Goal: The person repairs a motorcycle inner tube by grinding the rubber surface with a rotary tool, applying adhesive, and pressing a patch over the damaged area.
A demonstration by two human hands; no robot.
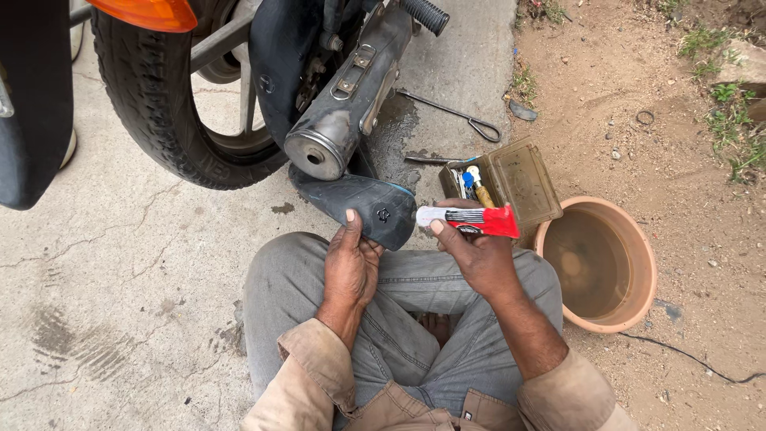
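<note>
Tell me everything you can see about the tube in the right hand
The tube is a small squeeze tube, red with a white and black-striped end, apparently soft metal or plastic. It lies nearly level, white nozzle end pointing at the black inner tube. The right hand pinches it from below, thumb near the nozzle.

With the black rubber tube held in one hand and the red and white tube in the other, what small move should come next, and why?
Probably bring the nozzle of the red and white squeeze tube onto the marked spot on the black rubber inner tube. The right hand already aims the nozzle there, and the left hand steadies the rubber on the knee.
</note>
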